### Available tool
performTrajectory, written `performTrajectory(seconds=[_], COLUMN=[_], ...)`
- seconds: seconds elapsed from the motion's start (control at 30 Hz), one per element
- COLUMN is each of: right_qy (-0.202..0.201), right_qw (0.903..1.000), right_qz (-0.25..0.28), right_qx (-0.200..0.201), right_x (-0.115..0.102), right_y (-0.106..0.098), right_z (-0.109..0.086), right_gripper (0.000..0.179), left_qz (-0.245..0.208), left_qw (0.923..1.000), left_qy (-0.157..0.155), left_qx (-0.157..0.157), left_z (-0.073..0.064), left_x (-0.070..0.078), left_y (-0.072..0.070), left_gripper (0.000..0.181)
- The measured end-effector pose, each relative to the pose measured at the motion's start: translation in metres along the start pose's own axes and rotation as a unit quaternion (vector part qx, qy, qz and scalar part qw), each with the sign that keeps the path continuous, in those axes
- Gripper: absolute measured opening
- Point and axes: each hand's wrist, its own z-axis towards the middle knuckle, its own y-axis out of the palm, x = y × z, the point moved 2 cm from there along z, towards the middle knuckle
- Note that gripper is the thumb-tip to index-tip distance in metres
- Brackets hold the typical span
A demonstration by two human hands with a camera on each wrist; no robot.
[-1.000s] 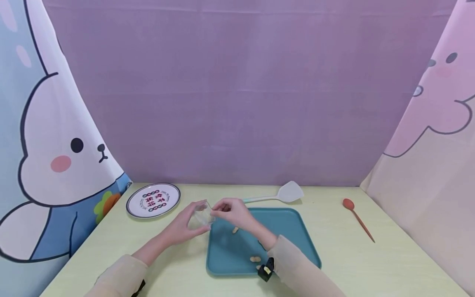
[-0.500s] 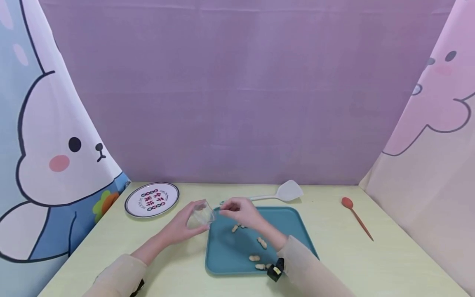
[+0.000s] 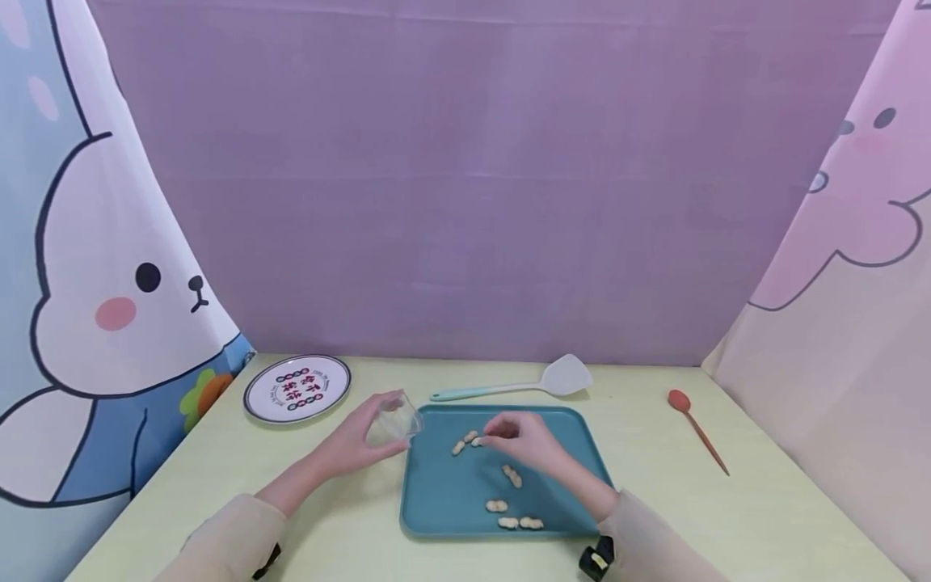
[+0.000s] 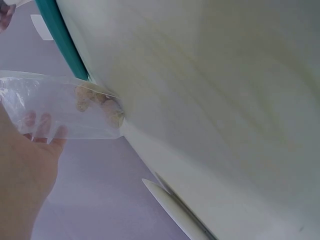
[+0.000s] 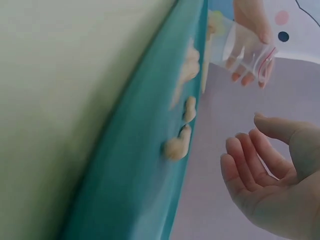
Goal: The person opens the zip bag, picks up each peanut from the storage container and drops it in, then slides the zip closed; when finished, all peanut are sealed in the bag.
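Observation:
My left hand (image 3: pixel 355 436) grips a clear plastic zip bag (image 3: pixel 393 423), its mouth spread toward the right, beside the left edge of a teal tray (image 3: pixel 436 493). In the left wrist view several unshelled peanuts (image 4: pixel 102 102) lie at the bottom of the bag. Above the tray hovers my right hand (image 3: pixel 529 443), fingers loosely curved; the right wrist view shows nothing between the thumb and fingers (image 5: pixel 245 162). Several peanuts (image 3: pixel 497 506) are scattered over the tray, some close to the right fingertips, others along its front edge.
A white plate (image 3: pixel 296 390) with red lettering lies at the back left. Behind the tray is a spatula (image 3: pixel 567 377) with a pale green handle. To the right lies a red-brown spoon (image 3: pixel 680 401). A purple cloth (image 3: pixel 465 178) hangs behind the table.
My right hand has drawn away from the bag's mouth, rightward and over the tray, uncovering more peanuts and the spatula handle. The left hand keeps the bag in nearly the same place.

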Motion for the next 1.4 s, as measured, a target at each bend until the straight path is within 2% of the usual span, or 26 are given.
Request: performTrajectory(seconds=[0.13,0.4,0.6,0.8,1.0,1.17,1.4], right_qy=[0.009,0.026,0.061,0.066,0.06,0.062,0.05], right_qw=[0.9997,0.9965,0.9927,0.9889,0.9878,0.9874,0.9906], right_qz=[-0.021,-0.047,-0.041,-0.055,-0.064,-0.048,-0.055], right_qx=[-0.01,-0.064,-0.096,-0.122,-0.129,-0.138,-0.115], right_x=[0.009,0.02,0.025,0.025,0.024,0.026,0.026], right_y=[-0.008,-0.018,-0.019,-0.02,-0.021,-0.022,-0.027], right_z=[-0.012,-0.026,-0.03,-0.031,-0.031,-0.031,-0.029], right_gripper=[0.025,0.022,0.022,0.019,0.017,0.015,0.015], left_qz=[0.002,0.004,0.002,-0.004,-0.002,0.002,-0.001], left_qw=[1.0,0.9999,0.9999,0.9999,0.9999,0.9999,0.9999], left_qy=[0.003,0.007,0.005,-0.003,-0.002,-0.005,-0.007], left_qx=[-0.005,-0.006,-0.01,-0.011,-0.012,-0.014,-0.014], left_z=[0.002,0.003,0.003,0.003,0.003,0.002,0.0], left_x=[0.0,-0.003,-0.004,-0.002,-0.002,-0.003,-0.002], left_y=[0.0,0.001,0.001,0.001,0.001,0.002,0.002], left_gripper=[0.077,0.076,0.076,0.076,0.076,0.076,0.075])
